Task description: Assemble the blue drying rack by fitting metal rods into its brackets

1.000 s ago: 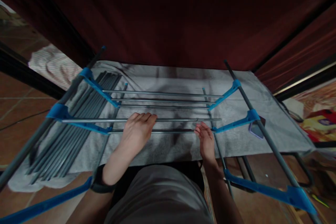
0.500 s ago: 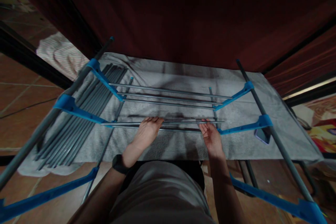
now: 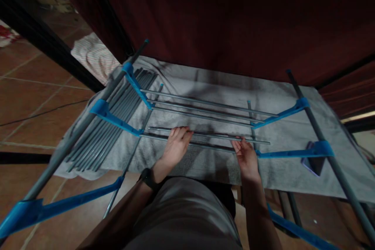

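A thin grey metal rod (image 3: 211, 135) lies across both my hands, above the towel-covered table. My left hand (image 3: 177, 144) closes over it left of its middle, knuckles up. With the fingertips of my right hand (image 3: 245, 156), I pinch it from below towards its right end. Its left end is apart from the left blue bracket (image 3: 117, 122), and its right end reaches beyond the inner end of the right blue bracket (image 3: 293, 153). Just nearer to me, a fixed crossbar (image 3: 208, 147) runs between these brackets. Farther back, several rods (image 3: 202, 116) span another bracket pair.
Thick grey uprights (image 3: 70, 136) of the rack stand on both sides. Several loose grey tubes (image 3: 108, 129) lie on the grey towel (image 3: 216, 164) at left. A phone (image 3: 313, 160) rests at right. Lower blue brackets (image 3: 73, 200) jut near my arms. A dark red curtain (image 3: 219, 27) hangs behind.
The rod in my hands has shifted right relative to the rack; its left end has come away from the left bracket. My view has moved left, and both hands still grip the rod.
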A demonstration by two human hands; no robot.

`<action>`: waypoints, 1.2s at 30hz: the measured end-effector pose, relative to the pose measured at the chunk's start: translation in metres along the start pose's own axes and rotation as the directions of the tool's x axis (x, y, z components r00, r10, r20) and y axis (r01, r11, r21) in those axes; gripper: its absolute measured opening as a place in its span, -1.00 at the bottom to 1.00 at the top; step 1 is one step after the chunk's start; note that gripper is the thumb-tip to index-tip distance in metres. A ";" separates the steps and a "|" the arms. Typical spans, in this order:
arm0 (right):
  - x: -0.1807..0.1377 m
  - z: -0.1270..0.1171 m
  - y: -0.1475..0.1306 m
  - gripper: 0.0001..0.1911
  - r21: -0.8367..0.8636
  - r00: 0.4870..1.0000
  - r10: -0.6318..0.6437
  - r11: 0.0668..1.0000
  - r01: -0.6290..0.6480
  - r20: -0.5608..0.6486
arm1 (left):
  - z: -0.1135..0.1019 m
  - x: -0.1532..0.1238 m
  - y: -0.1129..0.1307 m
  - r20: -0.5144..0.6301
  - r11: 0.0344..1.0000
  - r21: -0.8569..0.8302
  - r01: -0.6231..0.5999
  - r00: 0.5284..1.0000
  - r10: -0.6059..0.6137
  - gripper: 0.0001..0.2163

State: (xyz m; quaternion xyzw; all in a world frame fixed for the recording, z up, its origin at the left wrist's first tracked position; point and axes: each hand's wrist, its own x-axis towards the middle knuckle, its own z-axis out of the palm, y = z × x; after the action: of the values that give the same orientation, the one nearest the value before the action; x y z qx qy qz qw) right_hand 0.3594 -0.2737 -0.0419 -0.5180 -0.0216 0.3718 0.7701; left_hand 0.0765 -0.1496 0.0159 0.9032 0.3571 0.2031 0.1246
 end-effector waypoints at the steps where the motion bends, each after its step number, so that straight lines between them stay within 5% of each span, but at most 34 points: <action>1: 0.001 -0.001 -0.001 -0.76 -0.002 1.000 -0.009 1.000 0.009 -0.014 | 0.001 -0.004 0.001 -0.024 0.998 -0.048 0.028 0.999 -0.029 -0.72; 4: 0.003 -0.004 -0.003 -0.78 0.012 0.999 -0.015 1.000 0.015 -0.036 | 0.006 -0.012 0.004 -0.033 0.946 -0.288 0.147 0.986 -0.163 -0.77; 6: 0.005 -0.005 -0.005 -0.80 0.018 0.999 -0.007 1.000 0.007 -0.033 | 0.013 -0.015 0.003 -0.014 0.813 -0.514 0.273 0.945 -0.326 -0.79; 9: 0.007 -0.007 -0.007 -0.83 0.018 1.000 0.003 1.000 -0.002 -0.027 | 0.020 -0.013 -0.001 0.146 0.371 -0.831 0.414 0.806 -0.573 -0.78; 12: 0.008 -0.007 -0.007 -0.85 0.019 1.000 0.013 1.000 -0.012 -0.024 | 0.019 -0.007 -0.001 0.321 -0.097 -0.933 0.345 0.681 -0.658 -0.69; 15: 0.008 -0.005 -0.004 -0.86 0.009 0.999 0.016 1.000 -0.016 -0.028 | 0.013 -0.001 0.004 0.352 -0.274 -0.935 0.224 0.668 -0.656 -0.65; 20: 0.007 0.001 0.005 -0.88 0.025 0.999 0.020 0.999 -0.019 -0.045 | 0.006 0.011 0.021 0.334 -0.305 -0.934 0.188 0.764 -0.551 -0.66; 24: 0.009 0.010 0.010 -0.90 0.046 0.993 0.068 0.997 -0.064 -0.093 | 0.002 0.023 0.040 0.256 -0.227 -0.961 0.157 0.814 -0.521 -0.69; 29: 0.008 0.020 0.011 -0.89 0.025 0.996 0.091 0.996 -0.091 -0.015 | -0.011 0.034 0.058 0.151 -0.085 -0.988 0.126 0.882 -0.447 -0.74; 36: -0.016 0.029 0.007 -0.84 -0.173 0.946 0.272 0.955 -0.241 0.179 | -0.056 0.057 0.053 -0.240 0.203 -0.966 -0.162 0.858 -0.455 -0.72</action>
State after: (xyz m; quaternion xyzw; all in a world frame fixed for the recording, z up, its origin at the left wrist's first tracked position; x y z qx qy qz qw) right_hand 0.3316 -0.2591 -0.0288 -0.5322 -0.0592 0.5168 0.6680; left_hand 0.1201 -0.1435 0.1011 0.5005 0.2568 0.5829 0.5863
